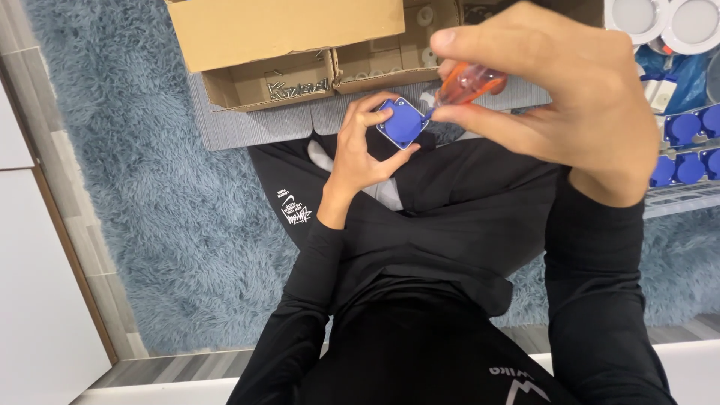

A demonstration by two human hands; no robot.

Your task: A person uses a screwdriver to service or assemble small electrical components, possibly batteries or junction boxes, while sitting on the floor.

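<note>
screwdriver (466,84) tip hidden behind blue part (403,122), white discs (664,19) cropped

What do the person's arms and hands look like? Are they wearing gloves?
No gloves. Both the left hand and the right hand are bare, with no rings or watch that I can see. Each arm is covered by a long black sleeve that fits snugly and stops at the wrist. The sleeves look plain, with no stripes or markings visible on them.

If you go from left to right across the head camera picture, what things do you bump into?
White wall → fluffy blue rug → open cardboard box → left hand holding a blue square part → orange screwdriver handle → right hand → tray of blue parts.
</note>
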